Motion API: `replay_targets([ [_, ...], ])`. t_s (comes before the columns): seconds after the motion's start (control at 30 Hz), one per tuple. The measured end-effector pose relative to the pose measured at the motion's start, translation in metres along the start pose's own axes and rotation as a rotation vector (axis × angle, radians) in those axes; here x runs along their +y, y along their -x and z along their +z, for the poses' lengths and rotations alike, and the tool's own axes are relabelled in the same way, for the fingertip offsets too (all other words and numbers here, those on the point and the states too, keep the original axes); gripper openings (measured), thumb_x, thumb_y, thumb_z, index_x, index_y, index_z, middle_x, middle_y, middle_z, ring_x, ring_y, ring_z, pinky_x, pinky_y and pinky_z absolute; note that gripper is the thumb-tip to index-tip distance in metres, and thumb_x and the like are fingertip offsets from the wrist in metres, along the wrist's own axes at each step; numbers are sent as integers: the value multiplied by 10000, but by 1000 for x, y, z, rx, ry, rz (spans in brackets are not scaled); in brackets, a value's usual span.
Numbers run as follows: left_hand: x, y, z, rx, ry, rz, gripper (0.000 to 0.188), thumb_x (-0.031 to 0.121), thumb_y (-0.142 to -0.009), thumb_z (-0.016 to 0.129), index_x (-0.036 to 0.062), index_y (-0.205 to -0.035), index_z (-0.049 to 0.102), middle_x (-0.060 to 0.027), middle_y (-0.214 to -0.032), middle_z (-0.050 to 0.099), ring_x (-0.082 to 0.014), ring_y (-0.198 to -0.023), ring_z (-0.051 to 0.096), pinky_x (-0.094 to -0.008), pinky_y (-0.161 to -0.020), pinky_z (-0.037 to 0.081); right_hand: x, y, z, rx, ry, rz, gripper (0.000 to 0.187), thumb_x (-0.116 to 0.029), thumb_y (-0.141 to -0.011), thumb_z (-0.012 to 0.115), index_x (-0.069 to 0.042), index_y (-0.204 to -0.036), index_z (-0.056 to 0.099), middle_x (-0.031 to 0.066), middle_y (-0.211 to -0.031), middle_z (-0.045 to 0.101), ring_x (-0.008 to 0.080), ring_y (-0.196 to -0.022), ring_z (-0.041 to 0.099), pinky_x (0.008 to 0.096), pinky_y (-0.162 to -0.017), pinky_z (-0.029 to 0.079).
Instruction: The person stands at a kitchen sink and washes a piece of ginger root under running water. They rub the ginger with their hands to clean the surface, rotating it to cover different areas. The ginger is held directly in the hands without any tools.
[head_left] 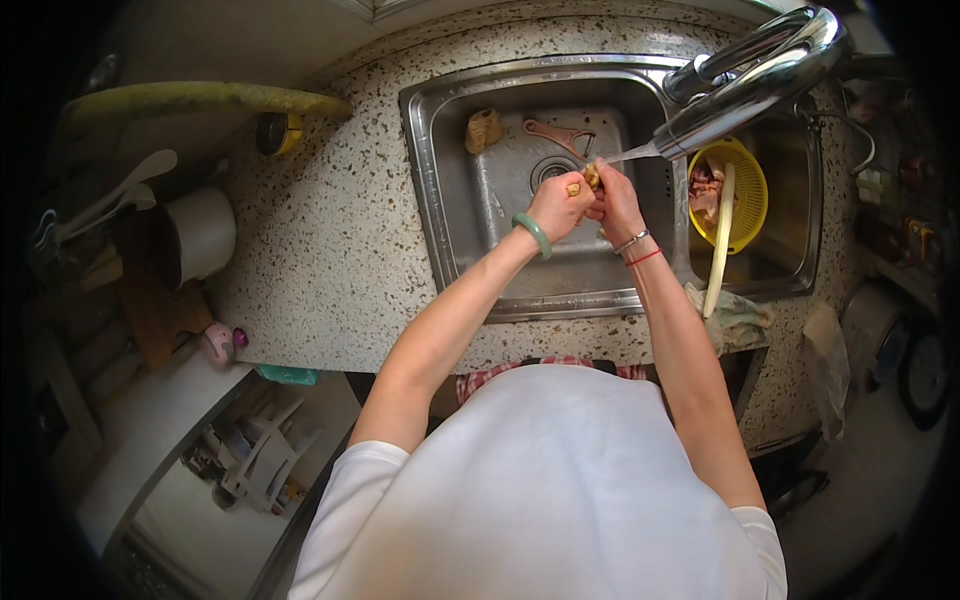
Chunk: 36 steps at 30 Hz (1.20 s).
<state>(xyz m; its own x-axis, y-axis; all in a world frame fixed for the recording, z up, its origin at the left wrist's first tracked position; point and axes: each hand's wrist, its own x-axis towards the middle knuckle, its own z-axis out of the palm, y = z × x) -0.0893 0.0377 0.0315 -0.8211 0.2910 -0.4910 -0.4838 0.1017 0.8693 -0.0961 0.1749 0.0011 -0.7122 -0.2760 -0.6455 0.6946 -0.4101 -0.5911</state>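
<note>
Over the left basin of the steel sink [425, 165], both of my hands are together under the running faucet [740, 90]. My left hand [556, 208], with a green bangle at its wrist, is closed on a knobby yellowish piece that looks like ginger [573, 189]. Closed beside it, touching, my right hand [620, 203] has a similar piece of ginger [592, 176] at its fingertips. Whether the two bits are one piece is hidden by my fingers. Beyond my hands, a pink peeler [556, 135] lies in the basin, with a brown, ginger-like chunk [484, 130] to its left.
A yellow colander [752, 185] with raw meat [705, 190] stands in the right basin. Across it rests a long pale stalk [721, 245], its near end over a cloth [738, 322]. A pot [205, 235] and utensils are at the left, on the speckled counter [310, 230].
</note>
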Motion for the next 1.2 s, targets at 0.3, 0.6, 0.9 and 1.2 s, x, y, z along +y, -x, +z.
replay_targets([
  [0.3,1,-4,-4,-37,248,-131,332,278,-937,484,42,-704,501,-15,-638,492,-94,-554,483,-234,-498,433,-8,6,15,25,195,-90,311,-369,-947,408,-94,-843,509,-19,-589,488,67,-479,479,184,-418,343],
  [0.6,-5,2,-7,-82,322,-138,311,265,-940,452,46,-724,498,-15,-645,488,-101,-564,485,-244,-514,441,-12,12,18,-8,88,-6,339,-384,-954,386,-85,-856,513,-9,-596,492,87,-500,522,188,-445,402],
  [0.9,-4,-4,-10,-114,363,-181,309,281,-926,465,55,-716,488,-14,-641,485,-102,-561,475,-236,-517,428,-6,3,14,29,203,-71,354,-387,-954,393,-75,-864,533,-21,-587,493,83,-472,495,199,-422,366],
  [1.2,3,6,-1,-9,54,-22,286,270,-918,486,56,-731,517,2,-609,489,-79,-534,452,-230,-487,388,-2,1,5,10,-211,216,329,-374,-940,420,-116,-755,505,-65,-528,350,48,-403,265,210,-386,198],
])
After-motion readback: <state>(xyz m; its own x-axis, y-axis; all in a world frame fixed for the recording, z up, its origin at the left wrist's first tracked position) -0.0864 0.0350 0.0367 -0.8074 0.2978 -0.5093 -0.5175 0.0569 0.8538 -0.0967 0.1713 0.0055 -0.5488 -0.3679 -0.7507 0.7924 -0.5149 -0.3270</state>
